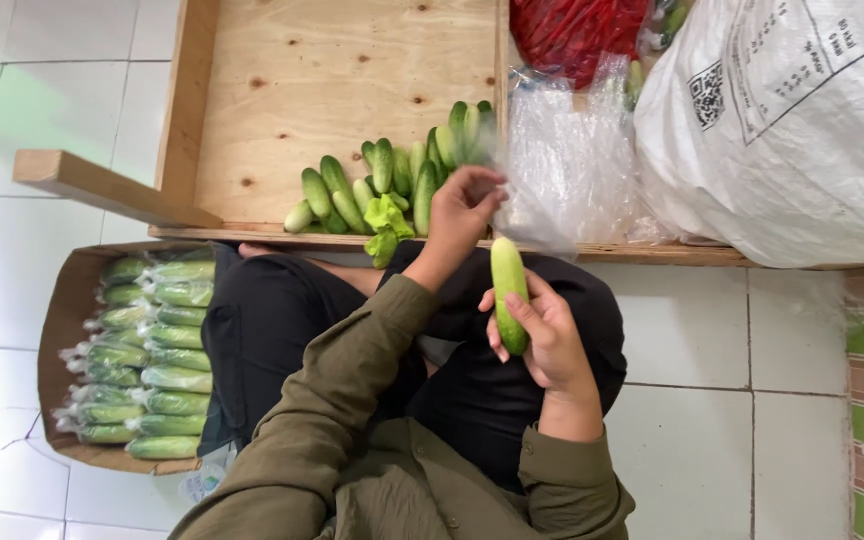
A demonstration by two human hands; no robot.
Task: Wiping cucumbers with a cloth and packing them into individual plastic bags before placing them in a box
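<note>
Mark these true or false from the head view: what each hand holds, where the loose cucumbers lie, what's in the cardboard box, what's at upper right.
1. The right hand holds a single cucumber. True.
2. The left hand grips a knife. False: it pinches the edge of a clear plastic bag.
3. Loose cucumbers lie piled in the wooden tray. True.
4. The cardboard box at the person's side holds tomatoes. False: it holds rows of bagged cucumbers.
5. A large white sack sits at upper right. True.
</note>
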